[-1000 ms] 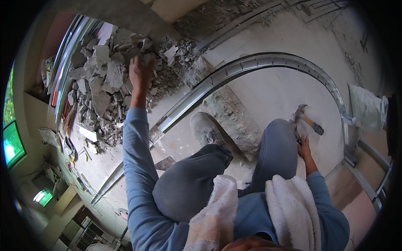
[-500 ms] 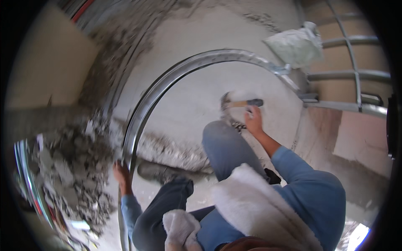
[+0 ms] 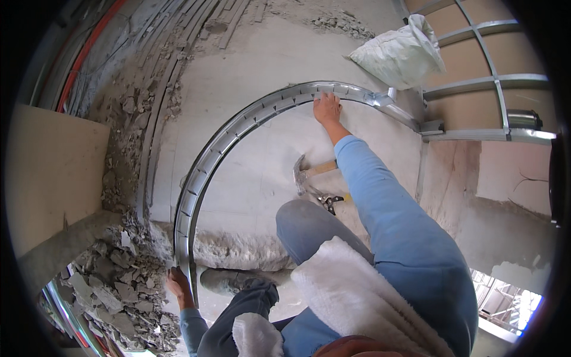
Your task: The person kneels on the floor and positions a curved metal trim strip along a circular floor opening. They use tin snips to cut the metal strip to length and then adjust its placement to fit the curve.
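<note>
A curved metal track [image 3: 209,159] with slits cut along its length arches over the pale floor in front of me. My left hand [image 3: 177,284] is closed round its near left end. At the far part of the arc, my right hand [image 3: 327,109] has its bent fingers hooked over the inner edge. Inside the curve lies a claw hammer [image 3: 323,169], the end of its handle hidden by my right forearm. Beside my raised knee is a cutting tool like tin snips [image 3: 328,202], partly covered.
Broken rubble [image 3: 113,285] is heaped at the left, near a beige board [image 3: 56,172]. A white sack [image 3: 399,56] stands at the far right by a metal stud frame [image 3: 464,86] backed with board. Long strips [image 3: 156,143] lie along the floor at the left.
My right hand has moved from beside the hammer, forward and left, onto the far part of the track. My left hand stays on the near end.
</note>
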